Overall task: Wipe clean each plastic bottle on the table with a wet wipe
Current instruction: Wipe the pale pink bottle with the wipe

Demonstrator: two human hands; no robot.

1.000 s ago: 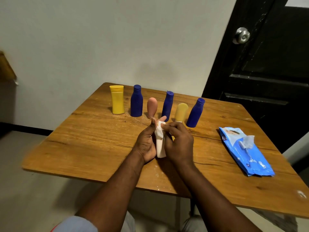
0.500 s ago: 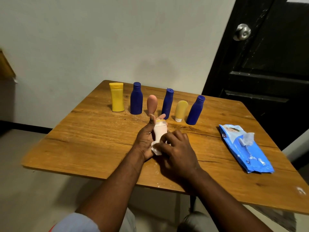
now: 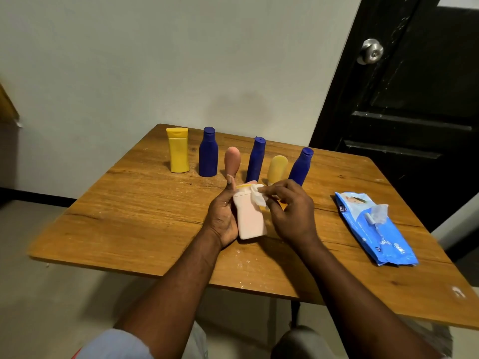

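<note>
My left hand grips a pale pink bottle over the middle of the wooden table, thumb up along its side. My right hand pinches a white wet wipe against the bottle's upper right shoulder. Behind stands a row of bottles: a yellow bottle, a blue bottle, a pink teardrop-shaped bottle, a second blue bottle, a small yellow bottle, and a third blue bottle.
A blue pack of wet wipes lies on the right of the table with a wipe sticking out of its opening. A black door stands behind on the right. White specks dot the table near its front edge.
My right hand moved the wipe from the bottle's lower part up to its top, uncovering the pale pink body. My left hand keeps its hold.
</note>
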